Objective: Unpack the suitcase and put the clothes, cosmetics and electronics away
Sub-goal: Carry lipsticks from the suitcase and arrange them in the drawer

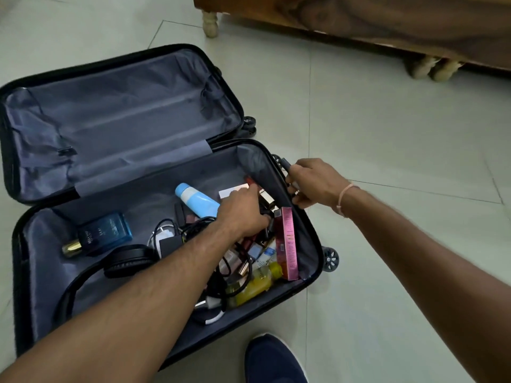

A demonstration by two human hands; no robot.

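Observation:
A black suitcase (16, 244) lies open on the floor, and its far half is empty. The near half holds a blue tube (197, 201), a blue perfume bottle (105, 233), black headphones (127, 261), a charger with cables (168, 239), a pink box (289, 241), a yellow bottle (257, 286) and several small cosmetics. My left hand (243, 214) reaches into the cosmetics pile with its fingers curled down among lipsticks; what it holds is hidden. My right hand (312, 183) sits at the case's right rim, closed around a few slim dark cosmetic sticks (286, 165).
The case rests on a pale tiled floor (387, 134). Wooden furniture (359, 15) on cream turned legs (209, 23) stands at the back. A dark blue shoe (273, 360) is at the bottom edge, close to the case's near corner.

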